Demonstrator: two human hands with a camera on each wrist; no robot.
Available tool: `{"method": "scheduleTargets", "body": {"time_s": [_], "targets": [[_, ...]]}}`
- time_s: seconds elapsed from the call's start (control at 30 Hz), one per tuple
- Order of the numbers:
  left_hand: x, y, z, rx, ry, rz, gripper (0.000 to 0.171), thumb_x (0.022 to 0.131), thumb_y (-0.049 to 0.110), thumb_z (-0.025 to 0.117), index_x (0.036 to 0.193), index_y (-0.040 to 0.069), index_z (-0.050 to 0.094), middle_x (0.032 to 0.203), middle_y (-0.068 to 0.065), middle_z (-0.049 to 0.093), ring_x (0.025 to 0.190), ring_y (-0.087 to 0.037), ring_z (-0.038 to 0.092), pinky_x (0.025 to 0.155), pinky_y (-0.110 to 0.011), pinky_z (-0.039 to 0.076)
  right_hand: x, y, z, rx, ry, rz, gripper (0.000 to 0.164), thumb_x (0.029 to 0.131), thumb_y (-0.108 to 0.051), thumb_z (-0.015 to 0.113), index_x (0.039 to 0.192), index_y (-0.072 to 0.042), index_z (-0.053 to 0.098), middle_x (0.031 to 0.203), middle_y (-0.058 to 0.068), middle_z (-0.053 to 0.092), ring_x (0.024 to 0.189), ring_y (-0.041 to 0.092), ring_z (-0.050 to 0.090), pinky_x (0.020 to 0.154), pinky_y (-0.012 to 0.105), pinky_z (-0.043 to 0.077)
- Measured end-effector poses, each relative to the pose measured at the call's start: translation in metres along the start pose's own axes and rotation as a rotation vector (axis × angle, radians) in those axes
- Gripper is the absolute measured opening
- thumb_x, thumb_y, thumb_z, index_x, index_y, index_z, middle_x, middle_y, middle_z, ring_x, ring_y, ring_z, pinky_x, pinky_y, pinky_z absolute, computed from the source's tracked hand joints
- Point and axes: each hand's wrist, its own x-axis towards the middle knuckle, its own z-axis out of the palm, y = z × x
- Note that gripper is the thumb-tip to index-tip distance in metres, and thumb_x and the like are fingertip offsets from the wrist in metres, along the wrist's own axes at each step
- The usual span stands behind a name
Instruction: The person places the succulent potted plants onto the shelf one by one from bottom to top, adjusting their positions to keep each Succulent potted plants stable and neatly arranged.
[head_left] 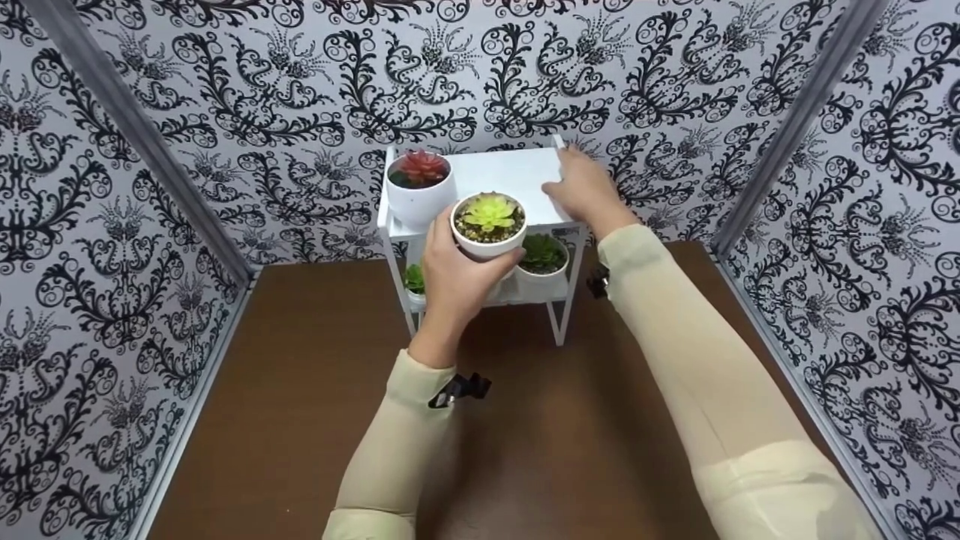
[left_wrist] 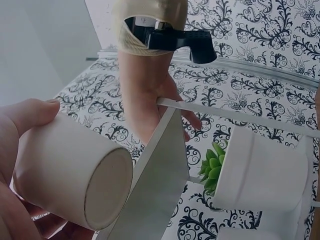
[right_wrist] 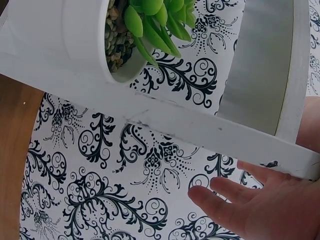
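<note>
My left hand (head_left: 457,281) grips a small white pot (head_left: 491,247) holding a yellow-green succulent (head_left: 490,212) above gravel. It is raised near the front edge of a white two-tier shelf (head_left: 510,169); in the left wrist view the pot (left_wrist: 70,170) is tilted, its base showing. My right hand (head_left: 587,187) holds the shelf's top right side, thumb over the top board and fingers outside the frame. Those fingers (right_wrist: 225,200) stretch past the rail in the right wrist view. A white pot with a red succulent (head_left: 421,166) stands at the top tier's left end.
On the lower tier are a dark green succulent (head_left: 541,253) in a white pot and, at left, a bright green plant (head_left: 414,279), partly hidden by my left arm. The shelf stands on a brown tabletop (head_left: 315,390) before patterned walls (head_left: 300,90).
</note>
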Motion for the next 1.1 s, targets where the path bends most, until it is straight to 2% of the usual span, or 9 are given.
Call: {"method": "scheduleTargets", "body": {"time_s": [0.43,0.6,0.8,1.1], "targets": [[0.015,-0.001,0.004,0.043,0.003,-0.023,0.099,0.062,0.052,0.096,0.143,0.009,0.059,0.132,-0.008,0.066,0.120,-0.023,0.065,0.107,-0.042,0.051,0.002,0.001,0.000,-0.035,0.002,-0.021,0.080,0.104,-0.032,0.062,0.168,-0.002,0.024,0.177,0.019,0.015,0.166,0.037,0.016,0.135,0.049,0.013],[0.018,0.004,0.004,0.009,0.002,-0.032,0.101,0.062,0.048,0.098,0.145,0.008,0.058,0.134,-0.008,0.064,0.121,-0.023,0.063,0.109,-0.041,0.050,0.001,0.000,-0.001,-0.031,0.001,-0.013,0.080,0.105,-0.033,0.062,0.168,-0.003,0.023,0.177,0.019,0.015,0.166,0.037,0.016,0.135,0.049,0.012],[0.022,0.009,0.005,-0.021,0.033,-0.022,0.103,0.062,0.046,0.099,0.147,0.007,0.055,0.137,-0.008,0.063,0.124,-0.022,0.063,0.111,-0.040,0.050,0.001,0.000,-0.001,-0.015,-0.010,-0.006,0.080,0.105,-0.033,0.062,0.169,-0.005,0.023,0.178,0.018,0.012,0.166,0.038,0.015,0.135,0.050,0.012],[0.027,0.009,0.015,0.044,0.078,-0.023,0.105,0.061,0.047,0.100,0.147,0.007,0.056,0.137,-0.010,0.063,0.125,-0.023,0.062,0.110,-0.041,0.050,0.001,0.001,0.000,-0.017,-0.001,-0.007,0.078,0.105,-0.032,0.062,0.168,-0.006,0.025,0.177,0.020,0.015,0.165,0.040,0.016,0.134,0.052,0.014]]}}
